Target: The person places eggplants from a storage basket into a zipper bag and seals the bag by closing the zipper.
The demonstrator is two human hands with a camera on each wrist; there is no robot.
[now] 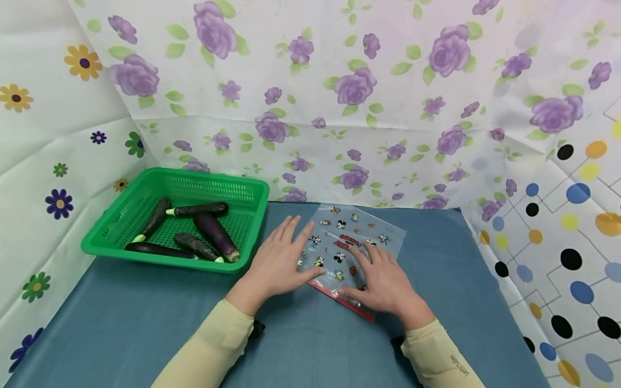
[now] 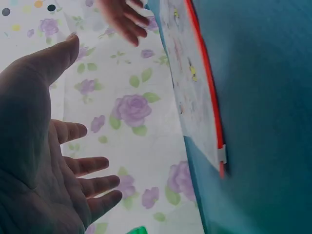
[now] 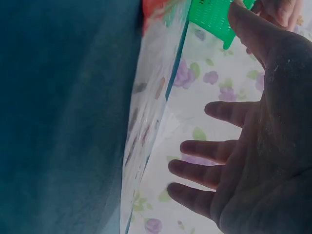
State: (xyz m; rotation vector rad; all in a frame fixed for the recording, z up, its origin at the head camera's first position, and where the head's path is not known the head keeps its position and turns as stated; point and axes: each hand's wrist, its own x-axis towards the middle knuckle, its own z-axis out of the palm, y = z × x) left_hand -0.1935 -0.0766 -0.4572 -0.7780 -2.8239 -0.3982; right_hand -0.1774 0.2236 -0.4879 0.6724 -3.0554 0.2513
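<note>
The fingers of both hands are spread apart, palms down, clasping nothing. In the head view the left hand [image 1: 281, 264] and the right hand [image 1: 383, 280] overlap the printed plastic bag [image 1: 349, 226], yet the wrist views show a gap beneath each, so they hover rather than press; that loose, uncurled pose suggests neither is bearing any weight.

The bag lies flat on the tabletop [image 1: 301, 350], at about two o'clock from the left hand and eleven from the right. Its place between them seems to suit reaching with either hand. The red zip edge [image 1: 342, 302] is turned toward the person, facing roughly seven o'clock, which probably puts the closure nearest; the left wrist view shows a white slider [image 2: 222, 153] near one end of it.

Farther out, at ten o'clock from the left hand, sits a green basket [image 1: 160, 262]. It holds five eggplants [image 1: 216, 234] lying at differing angles, apparently set down without order; its raised walls would stop such rounded shapes rolling away. Behind, toward twelve o'clock, hangs a flowered cloth [image 1: 356, 89], likely there as a backdrop.
</note>
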